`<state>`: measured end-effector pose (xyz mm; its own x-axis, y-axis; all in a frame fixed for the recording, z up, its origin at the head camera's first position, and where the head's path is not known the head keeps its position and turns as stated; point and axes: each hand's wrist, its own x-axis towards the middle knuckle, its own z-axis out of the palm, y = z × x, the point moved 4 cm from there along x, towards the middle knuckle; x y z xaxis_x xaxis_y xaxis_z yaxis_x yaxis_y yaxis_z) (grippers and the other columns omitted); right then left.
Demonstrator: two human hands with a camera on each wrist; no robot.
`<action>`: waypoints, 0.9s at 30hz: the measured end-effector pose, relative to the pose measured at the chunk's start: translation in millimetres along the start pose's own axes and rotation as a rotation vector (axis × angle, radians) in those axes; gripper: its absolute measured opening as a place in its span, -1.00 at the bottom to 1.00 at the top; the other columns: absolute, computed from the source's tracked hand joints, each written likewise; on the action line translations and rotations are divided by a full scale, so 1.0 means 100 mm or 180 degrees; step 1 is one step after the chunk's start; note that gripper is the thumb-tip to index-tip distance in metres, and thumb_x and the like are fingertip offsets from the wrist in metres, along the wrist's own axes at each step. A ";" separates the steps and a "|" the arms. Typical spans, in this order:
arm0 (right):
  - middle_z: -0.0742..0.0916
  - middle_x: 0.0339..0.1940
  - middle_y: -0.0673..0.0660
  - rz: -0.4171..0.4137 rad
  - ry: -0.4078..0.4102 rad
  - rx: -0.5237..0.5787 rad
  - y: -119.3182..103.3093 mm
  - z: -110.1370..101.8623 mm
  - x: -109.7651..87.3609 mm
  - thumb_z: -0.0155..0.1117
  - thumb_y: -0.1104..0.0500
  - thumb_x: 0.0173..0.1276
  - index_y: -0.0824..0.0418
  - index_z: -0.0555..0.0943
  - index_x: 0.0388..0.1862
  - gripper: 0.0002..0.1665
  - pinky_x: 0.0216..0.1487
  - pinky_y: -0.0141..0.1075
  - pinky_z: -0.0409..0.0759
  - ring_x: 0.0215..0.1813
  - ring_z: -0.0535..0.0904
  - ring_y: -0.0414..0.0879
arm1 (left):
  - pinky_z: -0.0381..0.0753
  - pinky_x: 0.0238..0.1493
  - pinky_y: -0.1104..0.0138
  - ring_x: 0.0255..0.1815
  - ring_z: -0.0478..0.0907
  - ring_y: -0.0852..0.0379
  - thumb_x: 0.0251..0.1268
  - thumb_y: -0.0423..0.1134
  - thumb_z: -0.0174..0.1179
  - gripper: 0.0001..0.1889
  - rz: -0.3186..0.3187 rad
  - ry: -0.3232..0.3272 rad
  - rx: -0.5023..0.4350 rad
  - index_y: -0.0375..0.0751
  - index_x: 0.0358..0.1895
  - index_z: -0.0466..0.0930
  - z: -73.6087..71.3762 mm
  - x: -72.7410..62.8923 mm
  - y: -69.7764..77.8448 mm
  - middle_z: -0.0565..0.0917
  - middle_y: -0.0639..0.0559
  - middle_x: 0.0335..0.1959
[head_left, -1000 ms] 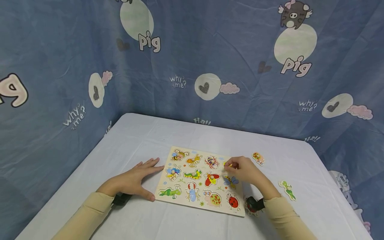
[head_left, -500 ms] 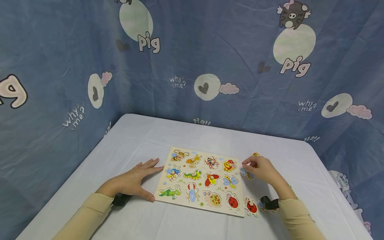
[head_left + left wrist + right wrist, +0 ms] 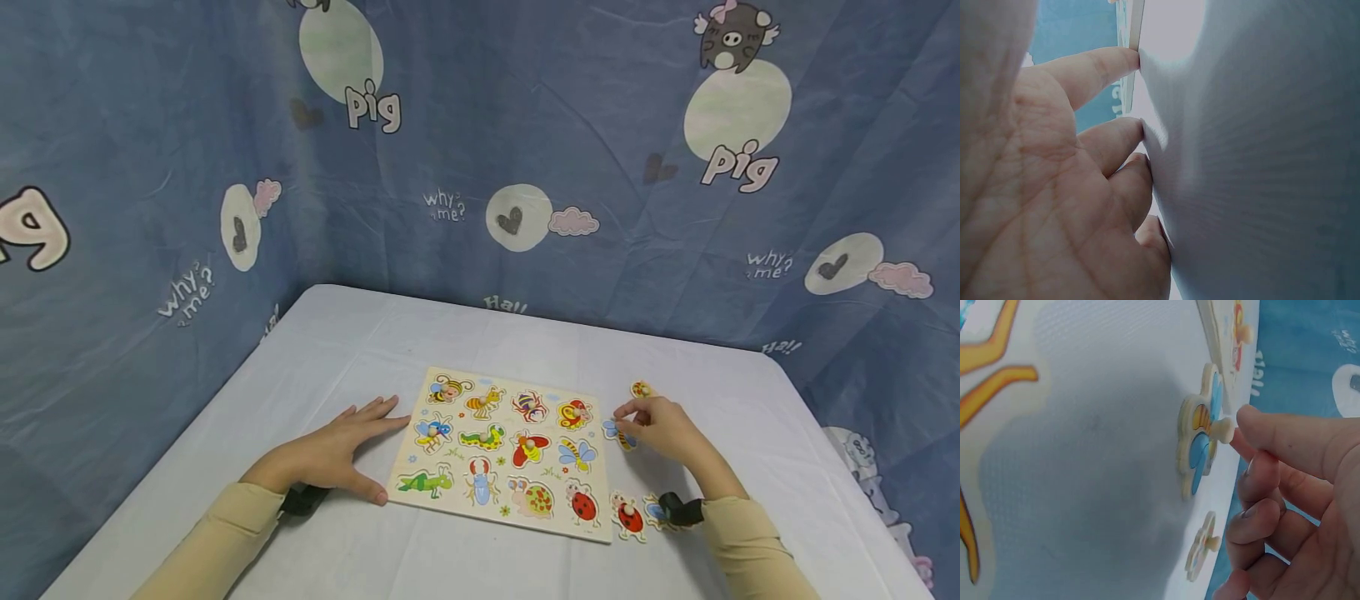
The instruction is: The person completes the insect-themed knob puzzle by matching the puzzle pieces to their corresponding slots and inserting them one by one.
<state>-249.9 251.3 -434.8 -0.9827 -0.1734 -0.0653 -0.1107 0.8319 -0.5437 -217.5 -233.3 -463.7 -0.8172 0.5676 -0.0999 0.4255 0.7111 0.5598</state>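
Observation:
My left hand (image 3: 330, 450) lies with fingers spread at the left side of the wooden insect puzzle board (image 3: 468, 462), thumb at its near corner and index fingertip against its edge. To the right of the board, my right hand (image 3: 660, 425) reaches over a loose dragonfly piece (image 3: 621, 434) with blue wings. In the right wrist view, the thumb and index fingertips are right at the wooden knob (image 3: 1222, 430) of that piece, which lies flat on the cloth. In the board, the butterfly piece (image 3: 574, 414) sits at the far right corner.
A ladybug piece (image 3: 628, 514) lies by the board's near right corner, beside a blue-winged piece (image 3: 657, 510) partly under the right wrist strap. A snail piece (image 3: 640, 389) shows behind the right hand. White cloth (image 3: 450, 325) covers the table; blue printed curtains (image 3: 420, 242) surround it.
My right hand has let go of the butterfly piece in the board and moved right to the dragonfly piece. The forearm now covers the grasshopper piece. My left hand has stayed put.

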 end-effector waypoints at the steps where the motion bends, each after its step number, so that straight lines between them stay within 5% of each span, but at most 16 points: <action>1: 0.61 -0.44 0.04 -0.0002 -0.0011 -0.0003 0.01 0.00 0.00 0.46 0.15 0.46 0.25 0.81 0.01 -0.76 -0.45 -0.33 0.32 -0.42 0.41 -0.11 | -0.15 0.70 -0.45 0.80 -0.09 -0.43 -0.14 0.36 0.66 0.24 -0.0002 0.0000 -0.0003 -0.03 0.68 0.32 0.00 0.00 0.00 0.04 -0.27 0.79; 27: 0.57 -0.47 0.03 -0.0175 -0.0066 -0.0173 0.00 0.02 0.00 0.43 0.23 0.48 0.24 0.78 -0.11 -0.90 -0.43 -0.33 0.33 -0.42 0.40 -0.11 | -0.17 0.71 -0.44 0.80 -0.11 -0.43 -0.12 0.35 0.66 0.23 -0.0021 -0.0010 -0.0029 -0.03 0.68 0.32 -0.01 -0.01 0.02 0.04 -0.26 0.80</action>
<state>-249.8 250.4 -437.0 -0.9717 -0.2300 -0.0543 -0.1728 0.8481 -0.5008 -216.4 -232.9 -462.2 -0.8188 0.5642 -0.1062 0.4165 0.7110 0.5666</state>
